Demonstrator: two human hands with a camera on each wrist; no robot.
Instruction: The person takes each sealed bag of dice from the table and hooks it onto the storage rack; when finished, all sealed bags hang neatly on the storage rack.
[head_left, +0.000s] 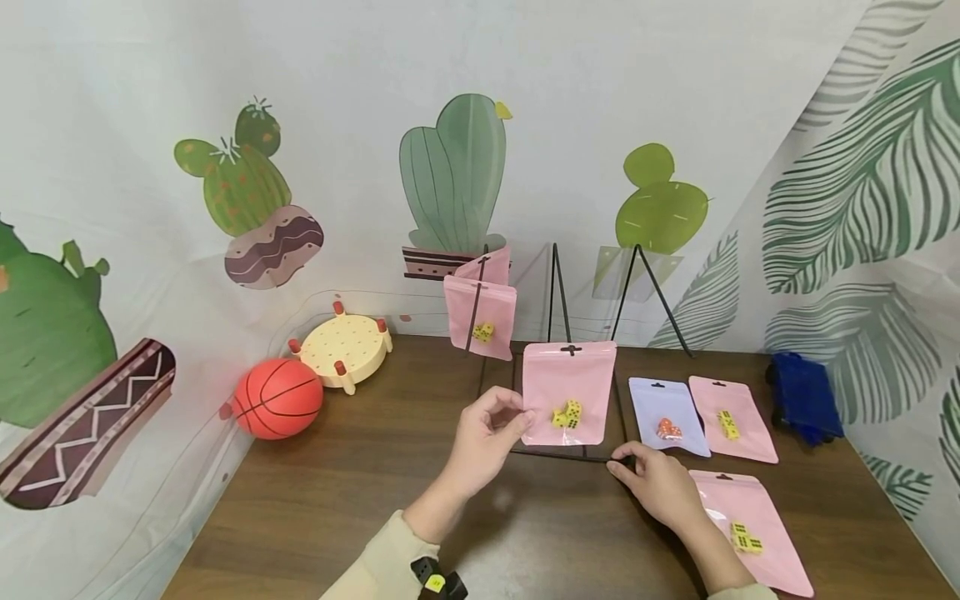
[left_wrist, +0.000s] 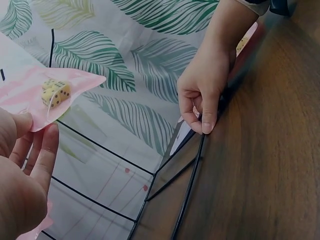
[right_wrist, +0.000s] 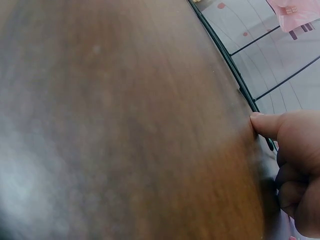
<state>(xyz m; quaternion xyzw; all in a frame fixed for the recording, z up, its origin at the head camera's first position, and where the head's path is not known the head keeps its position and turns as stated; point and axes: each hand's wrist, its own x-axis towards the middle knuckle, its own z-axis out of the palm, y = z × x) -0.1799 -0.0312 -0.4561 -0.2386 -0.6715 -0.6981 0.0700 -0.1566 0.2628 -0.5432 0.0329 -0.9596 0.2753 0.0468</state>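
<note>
My left hand [head_left: 486,437] pinches the lower left edge of a pink zip pouch [head_left: 543,387] with yellow dice [head_left: 567,415] in it. The pouch is upright before a black wire rack [head_left: 555,292]; whether a wire passes through its hang hole I cannot tell. With thumb and fingers, my right hand [head_left: 660,487] pinches the rack's front base bar [left_wrist: 187,200] near its right end. Two pink pouches [head_left: 501,302] hang at the rack's left wire, one behind the other. In the right wrist view, the right thumb [right_wrist: 267,125] touches the bar.
Right of the rack lie a lilac pouch [head_left: 660,400] with orange dice and a pink pouch [head_left: 750,429]; another pink pouch [head_left: 772,554] is nearer. A red ball [head_left: 277,398] and a yellow round pegged piece [head_left: 345,346] stand left. Something blue [head_left: 806,396] sits far right.
</note>
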